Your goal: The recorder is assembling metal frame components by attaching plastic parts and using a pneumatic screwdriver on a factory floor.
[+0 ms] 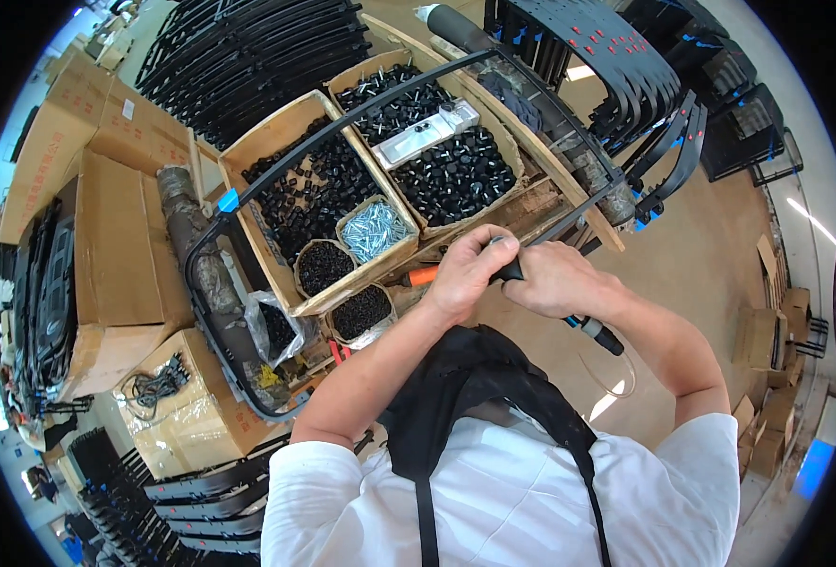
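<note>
My left hand (472,274) is closed, thumb over bent fingers, beside a rounded black piece (507,271) between my hands; what it grips is hidden. My right hand (562,280) wraps round an air screwdriver (596,334), whose blue and black end with a thin clear hose comes out below the palm. Both hands meet over the near side of a black tubular frame (385,106), which lies across the wooden parts box. An orange-handled tool (422,276) lies just left of my left hand.
The wooden box (327,300) holds black caps, black knobs, silver screws (373,231) and small dark screws (325,266). A pale metal tray (427,137) sits among the knobs. Cartons (120,274) stand at the left; stacked black frames (248,57) lie behind and at the right.
</note>
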The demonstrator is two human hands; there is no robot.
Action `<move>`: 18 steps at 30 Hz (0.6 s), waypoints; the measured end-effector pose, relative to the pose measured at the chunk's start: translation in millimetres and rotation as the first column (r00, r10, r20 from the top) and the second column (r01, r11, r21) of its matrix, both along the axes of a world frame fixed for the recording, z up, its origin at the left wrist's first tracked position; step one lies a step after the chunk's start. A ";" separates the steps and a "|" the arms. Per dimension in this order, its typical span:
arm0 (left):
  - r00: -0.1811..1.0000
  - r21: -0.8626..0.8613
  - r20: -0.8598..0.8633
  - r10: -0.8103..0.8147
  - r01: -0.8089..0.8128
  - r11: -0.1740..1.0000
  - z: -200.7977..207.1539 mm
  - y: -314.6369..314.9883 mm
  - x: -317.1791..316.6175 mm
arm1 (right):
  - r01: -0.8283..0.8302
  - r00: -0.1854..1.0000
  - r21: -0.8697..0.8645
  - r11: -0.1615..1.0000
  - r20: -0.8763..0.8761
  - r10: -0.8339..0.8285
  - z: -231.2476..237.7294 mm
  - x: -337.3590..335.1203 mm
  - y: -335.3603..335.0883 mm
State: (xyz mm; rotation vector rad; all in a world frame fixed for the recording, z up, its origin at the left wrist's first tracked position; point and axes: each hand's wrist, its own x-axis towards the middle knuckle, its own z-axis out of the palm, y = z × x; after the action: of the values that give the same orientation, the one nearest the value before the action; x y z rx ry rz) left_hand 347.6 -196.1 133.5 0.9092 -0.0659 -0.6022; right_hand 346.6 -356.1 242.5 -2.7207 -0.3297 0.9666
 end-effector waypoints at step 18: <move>0.945 0.118 0.147 0.292 -0.310 0.943 -10.9 -19.6 -50.2 | -0.058 0.996 0.061 0.996 0.068 0.054 -13.0 -33.1 -11.3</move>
State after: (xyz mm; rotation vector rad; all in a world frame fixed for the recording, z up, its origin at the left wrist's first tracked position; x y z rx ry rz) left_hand 297.4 -215.7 122.6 1.0698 0.0018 -0.2647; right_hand 313.4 -367.4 229.5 -2.7033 -0.4437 0.8667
